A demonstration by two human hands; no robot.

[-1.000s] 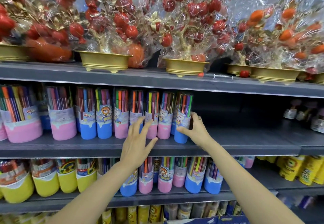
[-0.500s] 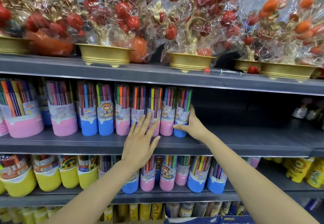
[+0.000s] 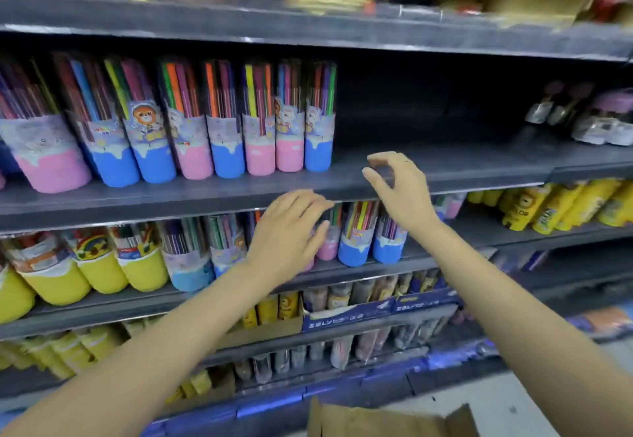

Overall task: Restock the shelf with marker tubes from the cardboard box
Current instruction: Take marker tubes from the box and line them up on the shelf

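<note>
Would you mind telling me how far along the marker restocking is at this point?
Done: a row of marker tubes stands upright on the middle shelf, ending with a blue-based one. In hand: nothing; the left hand and right hand are both empty in front of the shelves, with no grip on any tube. Left: the shelf's right part is bare, and the cardboard box sits below, contents unseen.

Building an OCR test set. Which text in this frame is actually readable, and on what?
"OR": end of a cut-off word on a yellow tube, right of the second shelf down.
Marker tube labels in the blue and pink row: bear cartoon clear, small red print too blurred to read.
Blue display box front: white characters, smeared, unreadable.
Cardboard box: no print visible.
</note>
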